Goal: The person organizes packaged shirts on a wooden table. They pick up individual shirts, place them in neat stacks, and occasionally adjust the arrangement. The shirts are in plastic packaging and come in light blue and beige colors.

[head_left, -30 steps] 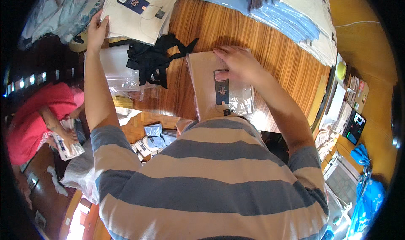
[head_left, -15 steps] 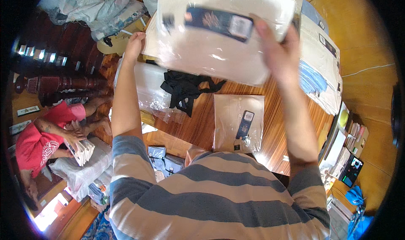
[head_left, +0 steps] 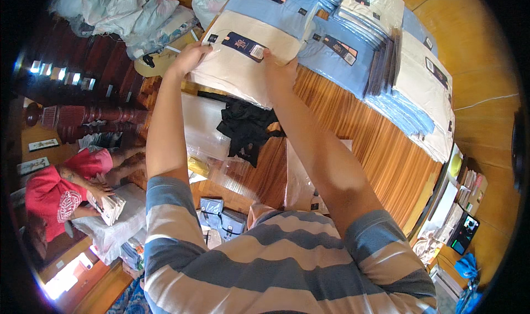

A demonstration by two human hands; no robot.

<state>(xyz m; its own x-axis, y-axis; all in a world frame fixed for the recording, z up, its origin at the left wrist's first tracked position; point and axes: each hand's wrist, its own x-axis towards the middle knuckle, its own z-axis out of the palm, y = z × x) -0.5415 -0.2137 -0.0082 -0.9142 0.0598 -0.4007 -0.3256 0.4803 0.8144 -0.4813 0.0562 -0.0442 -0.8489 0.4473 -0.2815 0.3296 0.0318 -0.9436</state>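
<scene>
A beige folded shirt in a clear plastic bag [head_left: 229, 68], with a dark tag on it, lies at the far left of the table, against light blue bagged shirts [head_left: 259, 8]. My left hand [head_left: 189, 59] grips its left edge. At its right edge is my right hand [head_left: 280, 74], closed on the bag with the thumb on top beside the tag; its other fingers are mostly hidden. Nearer me, a second bagged beige shirt [head_left: 297, 176] is partly covered by my right forearm. A heap of black straps or cloth [head_left: 245, 127] rests on clear plastic bags [head_left: 201, 121].
Stacks of bagged blue shirts [head_left: 337, 57] and beige shirts [head_left: 422, 71] line the wooden table's [head_left: 381, 159] far right. A person in red [head_left: 66, 190] sits at the left, holding a pale stack [head_left: 110, 208]. White sacks [head_left: 118, 13] are piled at the far left.
The bagged beige shirt has come down from in front of me onto the far left of the table. My right hand has moved left with it; my left hand now touches its edge.
</scene>
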